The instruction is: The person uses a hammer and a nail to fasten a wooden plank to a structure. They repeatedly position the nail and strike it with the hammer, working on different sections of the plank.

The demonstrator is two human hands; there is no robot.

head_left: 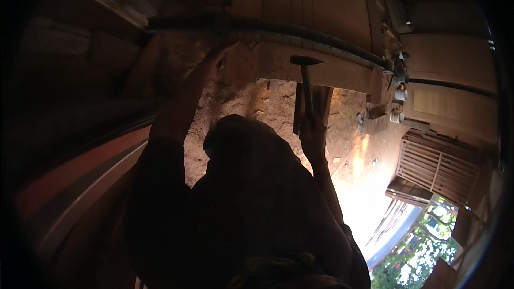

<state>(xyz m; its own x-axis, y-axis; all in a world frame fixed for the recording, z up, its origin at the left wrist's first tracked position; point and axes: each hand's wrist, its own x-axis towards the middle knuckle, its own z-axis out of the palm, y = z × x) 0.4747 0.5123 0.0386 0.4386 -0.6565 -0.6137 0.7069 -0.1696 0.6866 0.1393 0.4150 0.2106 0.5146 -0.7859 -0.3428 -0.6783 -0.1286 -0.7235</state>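
Note:
My right hand (312, 128) is closed round the handle of a hammer (307, 83). The hammer's head is up, in front of the near edge of a wooden workbench (337, 72). My left hand (222, 53) reaches forward to the left end of that edge, close under a long dark bar (316, 41). At least one finger is stretched out; deep shadow hides the rest, and whether it touches the wood I cannot tell. Beyond the bar lies a wide wooden panel (321, 0) with lengthwise lines.
Several small cans (400, 93) line the right side. A slatted wooden frame (436, 166) leans farther right, near a bright opening with trees (423, 246). Long boards (91, 192) stand at left. Debris covers the ground (276, 101) below the bench.

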